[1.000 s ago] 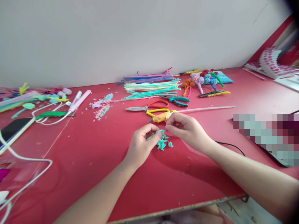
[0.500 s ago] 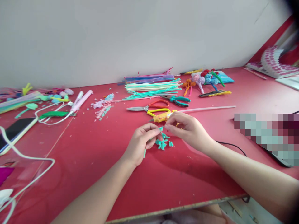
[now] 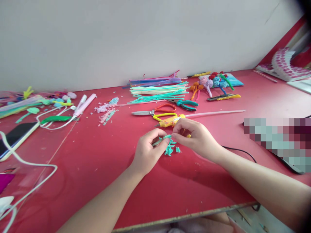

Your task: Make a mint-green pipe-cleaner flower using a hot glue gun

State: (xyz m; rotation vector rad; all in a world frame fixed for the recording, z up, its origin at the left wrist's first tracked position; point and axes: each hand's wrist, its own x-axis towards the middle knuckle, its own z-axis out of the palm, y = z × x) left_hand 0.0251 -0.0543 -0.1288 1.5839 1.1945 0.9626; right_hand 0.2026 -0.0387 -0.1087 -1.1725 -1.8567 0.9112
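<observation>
Left grip (image 3: pixel 151 151) pinches a teal piece (image 3: pixel 167 137) by teal clippings (image 3: pixel 169 150) on the worktop (image 3: pixel 175 191); right grip (image 3: pixel 198 139) near glue gun (image 3: pixel 167 122).

Pale glare on the red tabletop (image 3: pixel 264 100)

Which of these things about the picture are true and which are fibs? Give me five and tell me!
1. The left hand pinches a green piece. True.
2. The right hand holds the scissors. False: the scissors lie on the table.
3. The pliers have teal and black handles. True.
4. The phone is at the right side of the picture. False: the phone is at the left side.
5. All the green scraps are stacked inside a bowl. False: loose green scraps lie on the table near the hands.
</observation>
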